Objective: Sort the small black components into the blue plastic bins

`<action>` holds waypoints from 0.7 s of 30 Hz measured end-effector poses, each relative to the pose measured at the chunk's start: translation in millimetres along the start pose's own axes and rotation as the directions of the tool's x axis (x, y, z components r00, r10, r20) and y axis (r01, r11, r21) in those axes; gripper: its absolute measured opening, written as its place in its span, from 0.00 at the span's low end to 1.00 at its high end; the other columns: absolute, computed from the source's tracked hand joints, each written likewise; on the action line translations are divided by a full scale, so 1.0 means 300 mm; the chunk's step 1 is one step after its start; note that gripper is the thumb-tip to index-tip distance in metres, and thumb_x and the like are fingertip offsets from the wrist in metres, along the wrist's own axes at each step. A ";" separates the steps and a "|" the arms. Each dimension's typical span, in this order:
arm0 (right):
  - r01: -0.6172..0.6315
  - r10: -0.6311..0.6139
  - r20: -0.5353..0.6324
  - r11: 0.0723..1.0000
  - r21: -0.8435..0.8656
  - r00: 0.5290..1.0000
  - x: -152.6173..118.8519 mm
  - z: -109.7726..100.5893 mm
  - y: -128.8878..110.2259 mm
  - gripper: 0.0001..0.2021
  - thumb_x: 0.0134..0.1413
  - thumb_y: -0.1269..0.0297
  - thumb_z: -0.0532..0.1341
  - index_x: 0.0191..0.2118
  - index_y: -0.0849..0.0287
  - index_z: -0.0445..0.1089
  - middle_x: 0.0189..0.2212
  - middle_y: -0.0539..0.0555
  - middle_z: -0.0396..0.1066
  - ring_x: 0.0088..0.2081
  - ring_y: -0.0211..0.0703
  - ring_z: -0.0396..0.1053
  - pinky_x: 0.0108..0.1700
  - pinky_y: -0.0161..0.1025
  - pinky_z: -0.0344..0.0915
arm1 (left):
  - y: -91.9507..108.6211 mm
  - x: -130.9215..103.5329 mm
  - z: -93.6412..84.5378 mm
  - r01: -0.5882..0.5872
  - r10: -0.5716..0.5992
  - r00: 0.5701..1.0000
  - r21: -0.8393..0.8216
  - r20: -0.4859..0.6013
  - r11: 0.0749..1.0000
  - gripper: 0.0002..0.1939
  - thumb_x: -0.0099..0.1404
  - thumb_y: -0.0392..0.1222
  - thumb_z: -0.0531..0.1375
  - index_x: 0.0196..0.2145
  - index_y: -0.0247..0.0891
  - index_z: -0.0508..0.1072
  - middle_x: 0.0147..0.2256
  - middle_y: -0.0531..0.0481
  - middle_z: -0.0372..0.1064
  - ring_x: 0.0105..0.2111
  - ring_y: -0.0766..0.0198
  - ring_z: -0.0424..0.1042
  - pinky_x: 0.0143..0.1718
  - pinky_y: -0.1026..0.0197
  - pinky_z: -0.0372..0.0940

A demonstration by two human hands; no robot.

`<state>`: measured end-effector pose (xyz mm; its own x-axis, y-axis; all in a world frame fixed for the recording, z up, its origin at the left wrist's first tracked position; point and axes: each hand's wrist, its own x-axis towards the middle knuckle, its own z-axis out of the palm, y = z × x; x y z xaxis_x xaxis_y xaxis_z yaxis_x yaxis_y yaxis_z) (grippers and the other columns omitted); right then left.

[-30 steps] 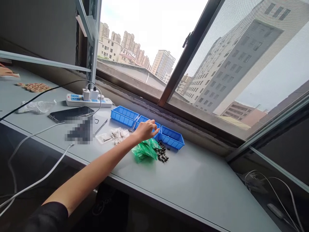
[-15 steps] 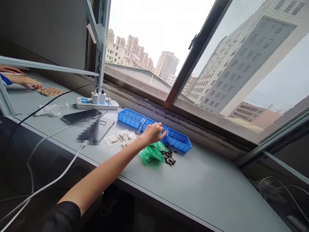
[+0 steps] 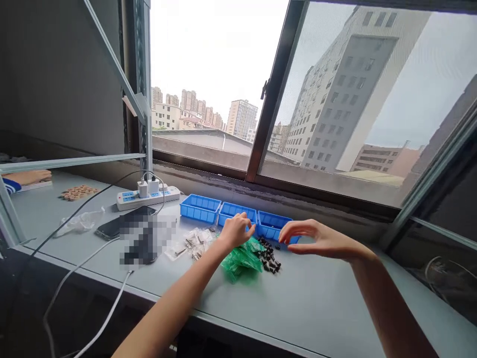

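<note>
My left hand (image 3: 236, 231) hovers over crumpled green plastic bags (image 3: 244, 261), in front of the middle blue bin (image 3: 226, 217). Its fingers are curled in, and what they hold, if anything, is hidden. Fingers and thumb apart, my right hand (image 3: 316, 239) is open, holding nothing, in front of the right blue bin (image 3: 266, 229). A pile of small black parts (image 3: 271, 258) lies between the hands, beside the green plastic. Left of my left hand are small clear bags with metal pieces (image 3: 197, 242). The left blue bin (image 3: 200, 214) stands behind them.
A power strip (image 3: 124, 200) with plugs and cables, a dark phone (image 3: 121, 222) and a crumpled clear bag (image 3: 84, 221) lie on the left. Farther left are small wooden pieces (image 3: 78, 192) and another person's arm (image 3: 32, 177). The window frame (image 3: 208, 169) runs behind the bins.
My right hand has come into view from the right, beside the right bin. My left hand stays above the green plastic. The view has tilted, and the other person's hand has shifted away from the wooden pieces.
</note>
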<state>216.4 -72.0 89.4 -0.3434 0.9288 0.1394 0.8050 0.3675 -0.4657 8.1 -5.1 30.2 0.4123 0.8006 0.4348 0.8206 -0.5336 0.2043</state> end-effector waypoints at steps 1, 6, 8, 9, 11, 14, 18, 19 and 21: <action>-0.016 0.015 0.046 0.999 0.031 0.999 0.019 0.007 -0.002 0.12 0.50 0.57 0.60 0.36 0.58 0.74 0.35 0.52 0.74 0.36 0.43 0.71 0.38 0.36 0.67 | 0.001 0.000 0.001 -0.010 0.010 1.000 -0.001 -0.003 1.000 0.15 0.65 0.44 0.51 0.29 0.39 0.75 0.35 0.47 0.69 0.39 0.59 0.69 0.33 0.61 0.63; -0.274 0.271 -0.041 0.943 -0.190 0.962 0.087 0.102 0.040 0.06 0.44 0.71 0.60 0.26 0.58 0.75 0.30 0.52 0.76 0.34 0.42 0.72 0.34 0.33 0.63 | 0.005 0.001 0.004 -0.025 0.025 0.999 -0.005 -0.029 1.000 0.14 0.64 0.44 0.53 0.27 0.39 0.75 0.34 0.48 0.69 0.37 0.60 0.69 0.33 0.61 0.63; -0.346 0.323 -0.125 0.896 -0.280 0.938 0.092 0.148 0.064 0.07 0.43 0.73 0.60 0.26 0.56 0.75 0.31 0.52 0.76 0.36 0.43 0.73 0.34 0.33 0.62 | 0.009 0.001 0.000 -0.025 0.025 0.999 -0.003 -0.044 1.000 0.14 0.64 0.44 0.53 0.27 0.39 0.74 0.34 0.48 0.69 0.37 0.61 0.69 0.34 0.61 0.63; -0.367 0.334 -0.156 0.884 -0.291 0.929 0.091 0.169 0.073 0.07 0.44 0.73 0.60 0.27 0.56 0.75 0.32 0.51 0.77 0.37 0.43 0.72 0.35 0.33 0.62 | 0.011 0.001 -0.002 -0.028 0.028 0.999 0.000 -0.046 1.000 0.14 0.64 0.44 0.53 0.27 0.39 0.74 0.33 0.49 0.69 0.37 0.61 0.69 0.34 0.61 0.63; -0.391 0.341 -0.208 0.873 -0.290 0.917 0.088 0.200 0.082 0.08 0.46 0.73 0.59 0.30 0.56 0.75 0.34 0.52 0.76 0.39 0.43 0.72 0.36 0.33 0.62 | 0.018 0.000 -0.006 -0.038 0.039 0.999 0.010 -0.038 0.999 0.14 0.65 0.44 0.52 0.26 0.39 0.74 0.34 0.49 0.69 0.36 0.62 0.69 0.35 0.62 0.63; -0.403 0.337 -0.256 0.873 -0.275 0.906 0.084 0.226 0.076 0.08 0.48 0.70 0.59 0.33 0.56 0.75 0.36 0.52 0.76 0.41 0.44 0.72 0.37 0.34 0.61 | 0.025 0.001 -0.010 -0.067 0.068 0.997 0.016 -0.023 0.998 0.12 0.64 0.45 0.53 0.30 0.40 0.74 0.35 0.50 0.69 0.38 0.62 0.69 0.34 0.62 0.63; -0.382 0.304 -0.295 0.887 -0.258 0.906 0.082 0.239 0.061 0.09 0.50 0.65 0.58 0.37 0.54 0.74 0.39 0.51 0.76 0.43 0.45 0.71 0.38 0.35 0.61 | 0.018 0.008 -0.008 -0.097 0.096 0.995 0.022 0.008 0.995 0.07 0.63 0.44 0.57 0.34 0.42 0.74 0.37 0.52 0.68 0.39 0.63 0.68 0.33 0.64 0.63; -0.377 0.297 -0.301 0.889 -0.260 0.906 0.081 0.241 0.059 0.10 0.50 0.66 0.58 0.38 0.53 0.74 0.40 0.51 0.75 0.44 0.45 0.70 0.39 0.35 0.61 | 0.013 0.010 -0.006 -0.093 0.093 0.996 0.026 0.019 0.995 0.07 0.62 0.44 0.57 0.33 0.42 0.74 0.37 0.52 0.68 0.39 0.63 0.68 0.33 0.64 0.63; -0.377 0.295 -0.305 0.889 -0.261 0.906 0.079 0.243 0.060 0.10 0.51 0.66 0.57 0.39 0.52 0.74 0.41 0.51 0.75 0.45 0.45 0.70 0.39 0.35 0.61 | 0.004 0.015 -0.001 -0.077 0.076 0.997 0.029 0.034 0.997 0.06 0.62 0.42 0.57 0.32 0.42 0.75 0.37 0.51 0.68 0.39 0.63 0.69 0.33 0.64 0.63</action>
<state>187.6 -46.9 20.4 0.0740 0.9639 0.2558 0.9711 -0.0113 -0.2384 10.8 -2.4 32.7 0.4869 0.7661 0.4195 0.7974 -0.5859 0.1444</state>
